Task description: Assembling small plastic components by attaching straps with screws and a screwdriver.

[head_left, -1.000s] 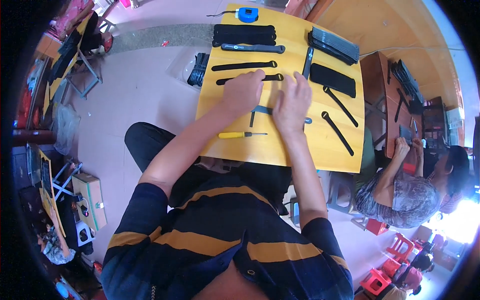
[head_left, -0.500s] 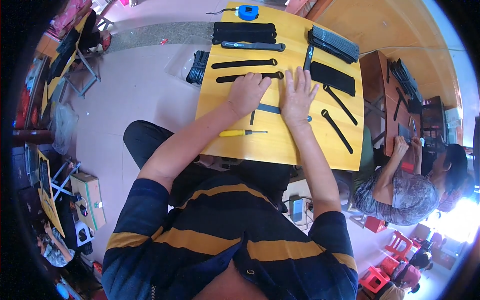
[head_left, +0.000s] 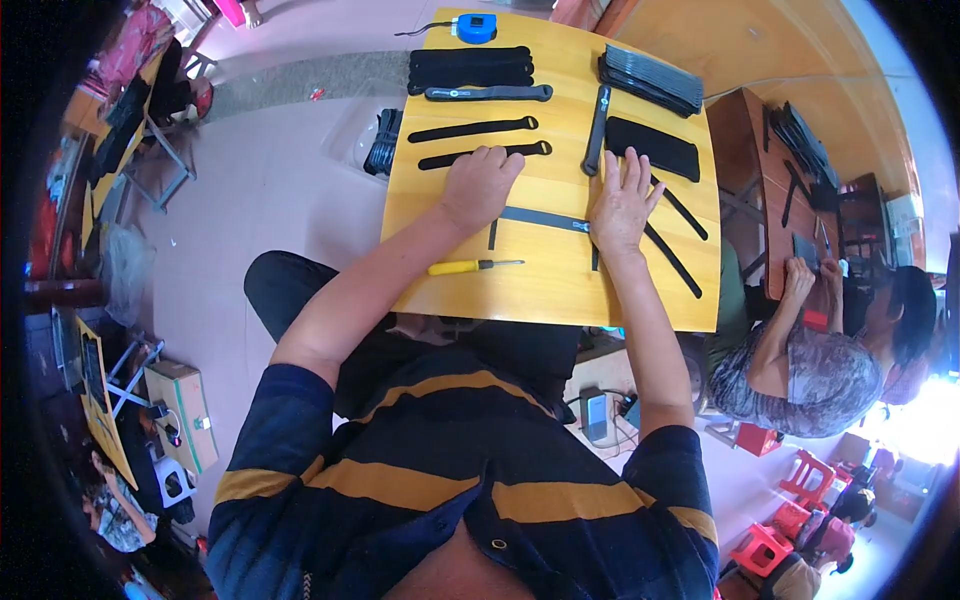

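A dark grey strap [head_left: 545,217] lies crosswise on the yellow tabletop between my hands. My left hand [head_left: 482,187] is closed, knuckles up, over its left end; what the curled fingers hold, if anything, is hidden. Flat and with fingers spread, my right hand [head_left: 622,208] covers the strap's other end. Just beyond my left hand is a black looped strap [head_left: 430,161], with another black strap [head_left: 470,129] behind it. A printed grey strap [head_left: 597,130] lies lengthwise beyond my right fingers. Beside my right hand, a black strap [head_left: 675,262] lies slanted. A yellow-handled screwdriver [head_left: 460,267] rests nearer me.
A blue tape measure [head_left: 477,28] sits at the table's far left, before a black strap stack [head_left: 470,68]. Far right are a stack of packed straps [head_left: 652,78] and a black bundle [head_left: 655,148]. A co-worker [head_left: 800,370] sits at a brown table [head_left: 745,130] to the right.
My right hand has shifted rightward along the table, uncovering more of the grey strap and the printed strap. My left hand stays curled at the strap's left end. The view has shifted slightly.
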`<state>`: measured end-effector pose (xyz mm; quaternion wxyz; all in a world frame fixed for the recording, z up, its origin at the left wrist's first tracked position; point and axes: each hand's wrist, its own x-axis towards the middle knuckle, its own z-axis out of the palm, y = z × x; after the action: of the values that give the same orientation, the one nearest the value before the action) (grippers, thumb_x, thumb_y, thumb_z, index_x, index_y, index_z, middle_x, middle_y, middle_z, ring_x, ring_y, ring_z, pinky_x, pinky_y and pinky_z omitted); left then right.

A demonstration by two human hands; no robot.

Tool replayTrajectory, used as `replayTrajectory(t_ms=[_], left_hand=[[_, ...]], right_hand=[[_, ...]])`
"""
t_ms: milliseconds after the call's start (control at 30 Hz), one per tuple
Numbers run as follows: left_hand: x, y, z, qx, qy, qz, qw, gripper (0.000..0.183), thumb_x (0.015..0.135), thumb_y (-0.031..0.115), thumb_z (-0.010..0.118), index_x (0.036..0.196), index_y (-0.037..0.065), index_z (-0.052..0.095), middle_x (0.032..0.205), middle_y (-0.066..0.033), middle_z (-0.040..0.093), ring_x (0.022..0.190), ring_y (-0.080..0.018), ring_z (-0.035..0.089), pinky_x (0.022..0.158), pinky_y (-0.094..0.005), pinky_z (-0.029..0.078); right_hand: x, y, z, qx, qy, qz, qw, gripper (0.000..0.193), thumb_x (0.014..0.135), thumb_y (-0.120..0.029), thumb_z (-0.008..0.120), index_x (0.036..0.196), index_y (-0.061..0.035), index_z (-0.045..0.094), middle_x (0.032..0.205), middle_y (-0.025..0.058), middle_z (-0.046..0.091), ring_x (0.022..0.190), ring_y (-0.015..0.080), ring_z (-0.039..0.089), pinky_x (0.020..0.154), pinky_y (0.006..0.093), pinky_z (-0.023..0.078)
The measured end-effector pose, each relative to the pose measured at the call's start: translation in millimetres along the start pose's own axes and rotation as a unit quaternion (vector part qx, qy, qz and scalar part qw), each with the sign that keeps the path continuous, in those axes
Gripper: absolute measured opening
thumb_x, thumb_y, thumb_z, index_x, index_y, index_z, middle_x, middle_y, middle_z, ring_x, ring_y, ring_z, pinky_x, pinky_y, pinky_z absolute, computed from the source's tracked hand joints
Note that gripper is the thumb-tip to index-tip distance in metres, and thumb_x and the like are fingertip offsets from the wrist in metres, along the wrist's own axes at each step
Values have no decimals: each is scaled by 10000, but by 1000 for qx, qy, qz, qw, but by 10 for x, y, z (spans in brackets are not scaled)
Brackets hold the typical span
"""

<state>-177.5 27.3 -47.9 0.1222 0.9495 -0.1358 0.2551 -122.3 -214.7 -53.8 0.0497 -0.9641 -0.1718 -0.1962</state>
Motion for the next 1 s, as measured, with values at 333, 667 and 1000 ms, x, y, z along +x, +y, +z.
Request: replayTrajectory(t_ms=[333, 667, 1000], left_hand=[[-87, -43, -59, 25, -24, 13, 999, 88, 896, 149, 579, 977, 123, 603, 874, -65, 591, 854, -250, 640, 666, -394, 527], [-106, -102, -91, 31, -53, 57, 997, 140, 879, 137, 595, 1012, 99, 617, 892, -94, 616, 862, -286, 668, 690, -443, 535], [-218, -398, -531, 1, -11, -44, 999, 243, 882, 177, 695, 1089, 54, 659, 970, -115, 650, 943, -295, 669, 736, -443, 577]], right_hand=[[-42, 27, -32, 9, 26, 27, 999, 473, 976, -152, 590, 1441, -115, 513, 1580, 194, 381, 1519, 422, 281, 1175, 743, 182], [-68, 100, -41, 1, 48, 17, 999, 468, 996, -247, 592, 1437, -105, 529, 1545, 189, 421, 1502, 411, 297, 1172, 742, 166], [-278, 132, -265, 49, 128, 46, 989, 441, 996, -237, 616, 1415, -117, 547, 1547, 176, 425, 1479, 415, 331, 1158, 726, 214]])
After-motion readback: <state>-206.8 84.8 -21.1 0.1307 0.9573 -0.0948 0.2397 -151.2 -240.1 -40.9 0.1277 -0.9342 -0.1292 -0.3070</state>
